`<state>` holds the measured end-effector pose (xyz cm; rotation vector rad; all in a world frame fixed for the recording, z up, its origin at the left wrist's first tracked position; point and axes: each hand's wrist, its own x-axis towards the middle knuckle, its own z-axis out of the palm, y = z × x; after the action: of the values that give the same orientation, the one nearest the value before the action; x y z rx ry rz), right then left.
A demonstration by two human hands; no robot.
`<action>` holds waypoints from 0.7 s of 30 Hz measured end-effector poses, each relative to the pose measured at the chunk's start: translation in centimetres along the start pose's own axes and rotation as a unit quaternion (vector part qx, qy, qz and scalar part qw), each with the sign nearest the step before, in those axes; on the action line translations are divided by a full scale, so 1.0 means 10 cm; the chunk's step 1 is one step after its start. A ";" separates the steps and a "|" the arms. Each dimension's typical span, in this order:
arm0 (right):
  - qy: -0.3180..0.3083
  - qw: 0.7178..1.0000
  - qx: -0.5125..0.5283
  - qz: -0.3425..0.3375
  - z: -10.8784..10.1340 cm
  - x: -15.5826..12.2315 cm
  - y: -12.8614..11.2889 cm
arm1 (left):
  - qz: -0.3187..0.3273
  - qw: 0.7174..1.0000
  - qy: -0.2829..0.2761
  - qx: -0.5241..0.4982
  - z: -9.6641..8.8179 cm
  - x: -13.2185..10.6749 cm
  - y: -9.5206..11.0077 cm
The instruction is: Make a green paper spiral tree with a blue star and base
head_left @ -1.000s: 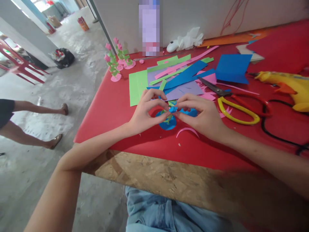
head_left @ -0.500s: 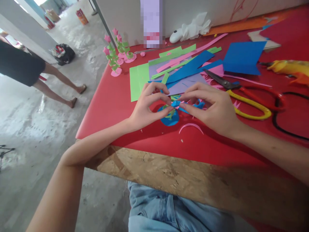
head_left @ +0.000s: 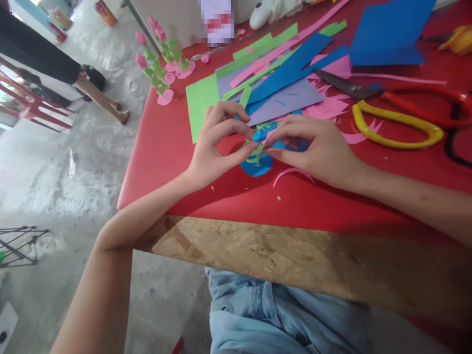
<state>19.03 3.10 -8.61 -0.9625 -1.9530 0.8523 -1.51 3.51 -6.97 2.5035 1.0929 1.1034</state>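
In the head view, a small paper flower with a curled green stem (head_left: 253, 156) stands on a round blue paper base (head_left: 258, 169). My left hand (head_left: 221, 145) comes from the left, thumb and forefinger pinched at the top of the stem. Opposite it, my right hand (head_left: 317, 152) pinches with thumb and forefinger at the same spot. The fingertips nearly meet and partly hide what lies between them. Blue paper (head_left: 261, 132) shows just behind the fingers, and more blue paper lies under my right hand. A curved pink strip (head_left: 291, 172) is on the red tabletop below.
Scissors (head_left: 398, 132) with red and yellow handles lie at the right, near folded blue paper (head_left: 391, 34). Green, purple and pink paper (head_left: 339, 105) covers the middle. Finished pink flowers (head_left: 162, 64) stand at the left edge. A person's legs (head_left: 96, 96) and a red chair (head_left: 33, 105) are beyond.
The view has tilted down and shifted, bringing a red chair into sight. My fingertips have moved from the blue paper piece to the top of the green stem. The other person's legs have moved.
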 end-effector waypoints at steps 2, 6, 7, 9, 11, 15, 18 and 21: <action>0.000 1.000 0.006 -0.001 0.01 0.00 0.00 | -0.001 1.000 -0.004 0.003 0.00 0.00 0.00; 0.006 1.000 0.012 0.001 0.03 0.01 0.01 | -0.011 1.000 -0.004 0.017 -0.01 0.00 0.01; 0.006 1.000 0.009 0.001 0.03 0.02 0.02 | -0.013 1.000 -0.004 0.018 -0.01 0.00 0.01; 0.006 1.000 -0.002 0.002 0.02 0.03 0.03 | -0.015 1.000 -0.003 0.014 -0.01 0.00 0.00; 0.002 1.000 -0.011 0.007 0.01 0.05 0.02 | -0.016 1.000 0.001 0.009 0.00 0.00 -0.03; -0.009 0.999 -0.017 0.026 0.01 0.09 -0.02 | -0.012 1.000 0.012 0.001 0.02 0.01 -0.07; -0.013 0.999 -0.015 0.041 0.01 0.11 -0.06 | -0.022 1.000 0.013 -0.005 0.02 0.00 -0.07; -0.019 0.999 -0.010 0.050 0.02 0.13 -0.08 | -0.029 0.999 0.013 -0.001 0.02 0.00 -0.06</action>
<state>18.09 3.73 -7.60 -1.0697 -1.9634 0.9144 -1.66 3.96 -7.37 2.4449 1.1634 1.1239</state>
